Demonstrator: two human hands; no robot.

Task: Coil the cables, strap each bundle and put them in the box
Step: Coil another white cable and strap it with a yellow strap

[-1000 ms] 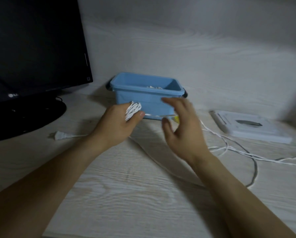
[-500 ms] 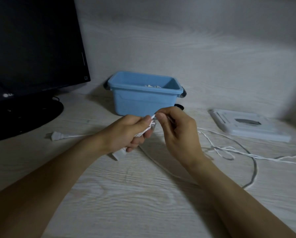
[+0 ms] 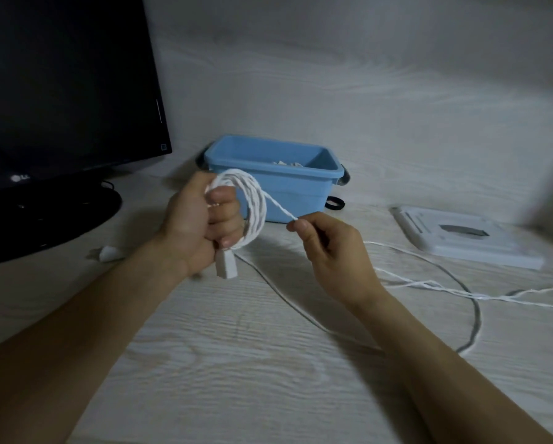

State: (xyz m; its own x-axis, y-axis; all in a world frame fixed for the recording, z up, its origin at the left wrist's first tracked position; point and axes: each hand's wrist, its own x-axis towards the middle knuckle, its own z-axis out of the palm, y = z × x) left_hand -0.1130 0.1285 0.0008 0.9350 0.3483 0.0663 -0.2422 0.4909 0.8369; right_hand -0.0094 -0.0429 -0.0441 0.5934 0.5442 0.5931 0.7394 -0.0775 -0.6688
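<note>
Pale wood-grain desk filled the lower frame and ran up into a matching back panel, with a dark monitor taking the upper left. Just above centre, against that panel, sat the blue box, open-topped, with something white showing inside, probably an earlier bundle, though too small to be sure. Its spot directly behind the hands looked chosen so a finished bundle could be dropped in with a short reach.

At centre left the left hand was closed around a white coil of several loops, fingers curled through the ring so the turns could not spring apart. A white plug hung below the fist, seemingly the starting end of this cable, kept out of the loops' way. To the right of centre the right hand pinched the running strand between thumb and forefinger just beside the coil, the other fingers folded in. The strand ran taut from the coil's upper edge to that pinch, a grip that would let it feed the cable under light tension for the next turn.

From the right hand the loose white cable trailed across the desk toward the right edge, tangled near a grey cable looping in the lower right; both remained uncoiled, so the task seemed well short of done. A black strap lay on the desk at the box's right corner, within reach for binding. A flat white device rested at mid right, and another white plug lay at the left, partly hidden behind the left forearm.
</note>
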